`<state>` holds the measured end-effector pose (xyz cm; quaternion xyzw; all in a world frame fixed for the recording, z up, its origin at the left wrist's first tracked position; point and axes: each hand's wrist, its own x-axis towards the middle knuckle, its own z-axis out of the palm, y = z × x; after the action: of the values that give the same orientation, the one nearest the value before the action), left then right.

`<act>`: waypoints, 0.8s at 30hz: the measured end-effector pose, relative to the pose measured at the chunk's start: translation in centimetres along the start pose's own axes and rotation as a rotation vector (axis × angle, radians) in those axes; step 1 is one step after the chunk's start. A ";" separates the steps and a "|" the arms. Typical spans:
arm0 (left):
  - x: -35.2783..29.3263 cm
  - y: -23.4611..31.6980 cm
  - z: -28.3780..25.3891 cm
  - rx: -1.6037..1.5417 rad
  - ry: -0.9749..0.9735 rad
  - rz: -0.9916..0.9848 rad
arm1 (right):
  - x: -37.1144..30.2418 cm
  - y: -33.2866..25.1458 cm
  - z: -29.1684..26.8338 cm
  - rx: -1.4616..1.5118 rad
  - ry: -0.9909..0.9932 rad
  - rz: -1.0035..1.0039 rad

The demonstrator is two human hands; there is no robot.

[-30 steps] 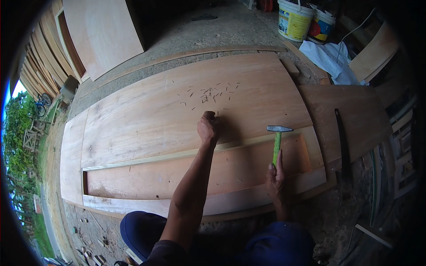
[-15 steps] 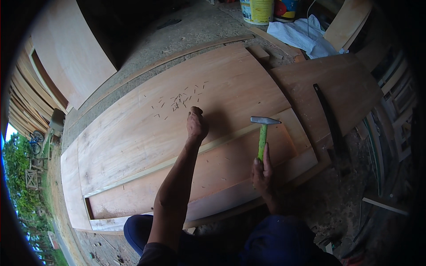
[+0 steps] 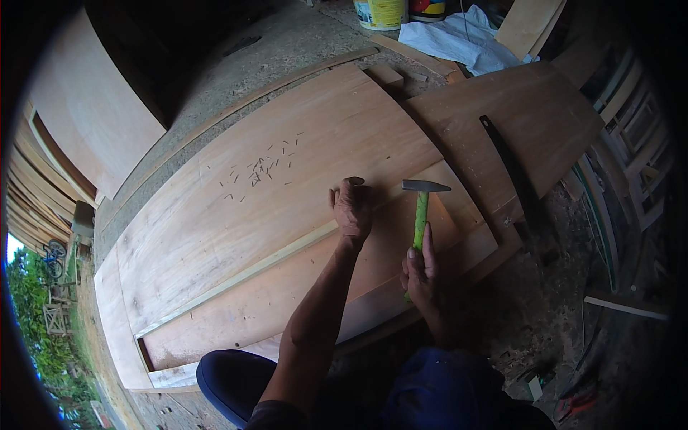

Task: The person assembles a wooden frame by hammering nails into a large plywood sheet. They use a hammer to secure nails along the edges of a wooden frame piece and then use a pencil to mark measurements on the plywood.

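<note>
In my right hand (image 3: 421, 276) is a hammer (image 3: 421, 215) with a lime-green handle and a grey steel head. It stands upright over the near right part of a pale wooden panel (image 3: 193, 215). My left hand (image 3: 351, 213) is closed just left of the hammer head, low over the panel near a light wood strip (image 3: 251, 276). Whatever its fingers hold is hidden or too small to name. Farther left on the panel lies a scatter of small nails (image 3: 261, 168). A recessed section (image 3: 244, 319) runs along the panel's near side.
A handsaw (image 3: 510, 161) rests on a darker board (image 3: 530, 107) to the right. Behind are a white sheet (image 3: 455, 39) and a yellow bucket (image 3: 381, 13). A large plywood sheet (image 3: 93, 107) leans at the far left, beside stacked strips (image 3: 43, 175).
My left hand has moved right, away from the nails and toward the hammer. The hammer stays upright in my right hand, a little lower. The whole view has shifted slightly.
</note>
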<state>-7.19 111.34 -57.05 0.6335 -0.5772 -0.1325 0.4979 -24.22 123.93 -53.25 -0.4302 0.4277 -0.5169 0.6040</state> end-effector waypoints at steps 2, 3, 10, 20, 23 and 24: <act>-0.4 0.5 0.8 0.072 0.003 -0.013 | -0.2 -0.1 -1.0 -0.031 0.015 0.014; -0.2 0.4 0.9 0.091 0.008 -0.011 | -0.1 -0.4 -1.1 -0.040 0.013 0.016; -0.3 0.1 1.0 0.164 0.005 0.042 | 2.0 -1.5 -3.1 -0.634 -0.030 -0.290; -0.5 -0.2 0.5 0.187 -0.045 0.040 | 4.8 -5.8 -1.3 -1.216 -0.233 -0.384; -0.5 0.4 0.6 0.174 -0.064 0.023 | 5.0 -6.0 -1.4 -1.277 -0.268 -0.356; -0.6 0.7 0.5 0.167 -0.069 0.013 | 5.5 -5.8 -1.6 -1.298 -0.291 -0.336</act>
<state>-8.11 111.72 -56.99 0.6643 -0.6070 -0.1023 0.4240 -26.70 117.83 -48.53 -0.8307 0.4929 -0.1796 0.1865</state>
